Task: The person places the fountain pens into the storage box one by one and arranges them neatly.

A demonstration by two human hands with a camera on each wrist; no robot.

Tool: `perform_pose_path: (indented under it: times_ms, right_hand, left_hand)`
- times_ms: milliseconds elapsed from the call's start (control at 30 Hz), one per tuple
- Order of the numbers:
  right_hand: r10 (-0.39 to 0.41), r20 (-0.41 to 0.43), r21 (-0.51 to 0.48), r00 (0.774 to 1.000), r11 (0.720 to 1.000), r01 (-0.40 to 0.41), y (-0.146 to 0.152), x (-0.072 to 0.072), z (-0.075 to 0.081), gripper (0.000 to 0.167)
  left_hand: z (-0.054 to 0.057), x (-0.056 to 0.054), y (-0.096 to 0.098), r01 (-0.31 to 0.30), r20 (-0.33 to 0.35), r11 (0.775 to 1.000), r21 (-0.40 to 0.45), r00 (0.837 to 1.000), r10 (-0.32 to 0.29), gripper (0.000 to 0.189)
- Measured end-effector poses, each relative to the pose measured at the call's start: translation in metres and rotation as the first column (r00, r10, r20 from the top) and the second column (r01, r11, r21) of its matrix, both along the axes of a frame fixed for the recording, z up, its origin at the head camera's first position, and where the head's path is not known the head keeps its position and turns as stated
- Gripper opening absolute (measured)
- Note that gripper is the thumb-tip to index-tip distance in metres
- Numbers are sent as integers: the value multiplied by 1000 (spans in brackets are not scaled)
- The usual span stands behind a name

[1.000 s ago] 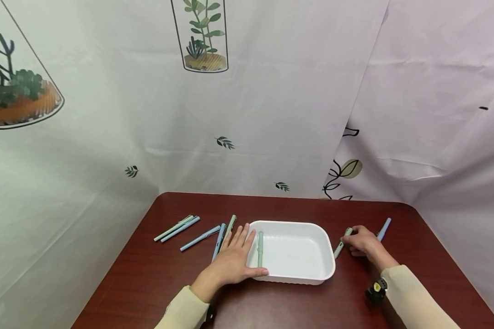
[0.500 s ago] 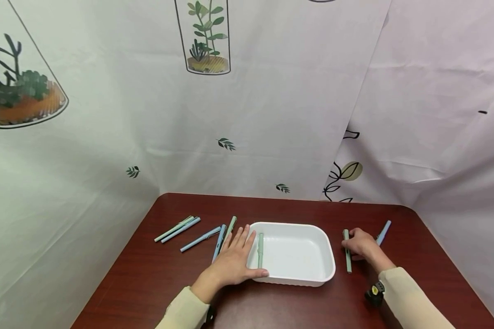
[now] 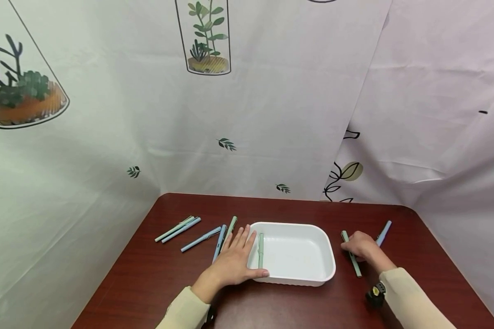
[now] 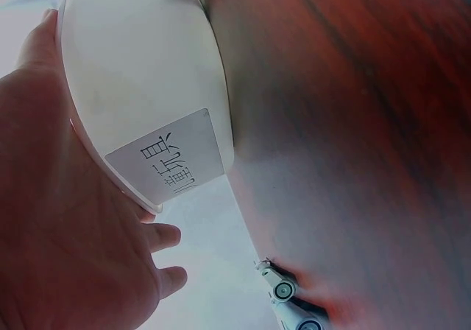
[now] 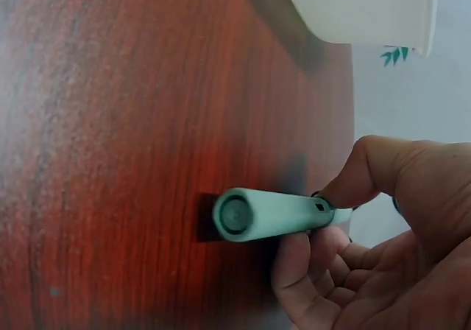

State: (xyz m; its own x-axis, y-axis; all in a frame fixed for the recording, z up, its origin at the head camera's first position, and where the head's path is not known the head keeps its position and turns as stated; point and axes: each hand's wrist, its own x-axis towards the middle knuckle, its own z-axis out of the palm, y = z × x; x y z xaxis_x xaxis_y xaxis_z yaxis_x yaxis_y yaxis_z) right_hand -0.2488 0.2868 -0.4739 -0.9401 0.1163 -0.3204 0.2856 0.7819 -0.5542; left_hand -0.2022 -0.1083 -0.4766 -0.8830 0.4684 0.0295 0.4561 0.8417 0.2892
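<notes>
A white plastic tray [image 3: 298, 253] stands mid-table, with one light green pen [image 3: 260, 250] lying inside along its left end. My left hand [image 3: 232, 262] rests over the tray's left side, fingers straight and spread, thumb along the near rim. In the left wrist view the palm lies against the tray's rim, beside a printed label [image 4: 169, 157]. To the right of the tray, my right hand [image 3: 362, 246] pinches another green pen [image 5: 276, 213] between thumb and fingers. That pen slants, its near end pointing down and right. Just behind the right hand lies a blue pen [image 3: 383, 234], partly hidden.
Several green and blue pens lie left of the tray, among them a blue pen [image 3: 201, 239] and a green pen [image 3: 232, 227] partly behind the left fingers. A patterned white cloth [image 3: 271, 114] hangs behind the dark red-brown table [image 3: 296, 306].
The green pen in my right hand has turned, its near end swinging from beside the tray rightward, away from it. My left hand and the tray have stayed put.
</notes>
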Motion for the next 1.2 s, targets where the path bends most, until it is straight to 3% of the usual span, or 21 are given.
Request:
perform_pose_path:
  times_ms: [133,367,633,1200]
  right_hand:
    - [-20,-14,-138,1000,990,18,7,1,1,18]
    - [-9,-60,-418,998,908,-17,19,11,7,42]
    - [11,-63,-550,998,834,-44,23,19,12,58]
    - [36,-134,-537,990,837,-103,17,35,25,70]
  left_hand:
    - [-1,0,0,0,-2,1000,-2,1000,0,112]
    - [-2,-1,-1,5,-9,1000,-9,1000,-5,113]
    - [-1,-1,-1,7,-14,1000,-2,1000,-7,112]
    - [-1,-2,0,3,0,1000,-14,1000,-3,113]
